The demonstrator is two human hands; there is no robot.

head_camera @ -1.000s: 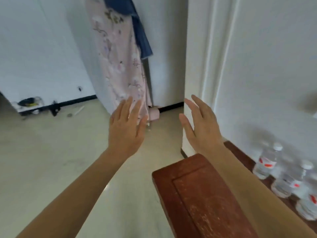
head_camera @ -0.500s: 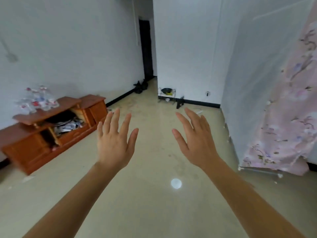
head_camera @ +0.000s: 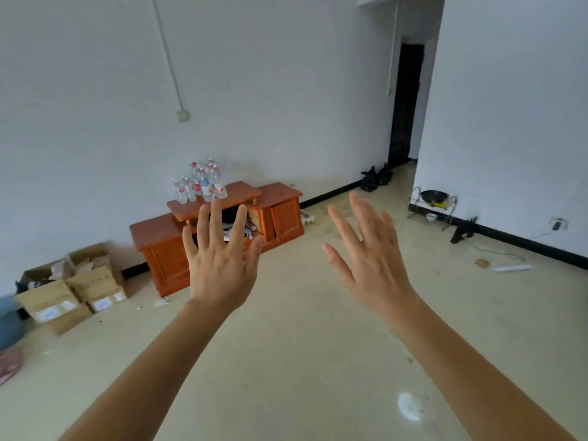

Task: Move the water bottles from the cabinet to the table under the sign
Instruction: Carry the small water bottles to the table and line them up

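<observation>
The water bottles stand upright, caps up, clustered on the raised middle top of the wooden cabinet by the wall; their labels are too small to read. The left hand covers part of the cabinet's open middle. Both it and the right hand are spread, empty.

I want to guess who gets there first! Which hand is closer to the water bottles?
Left. The left hand is raised just below the water bottles in the picture; the right hand is farther off to their right. Both are open and empty.
</observation>
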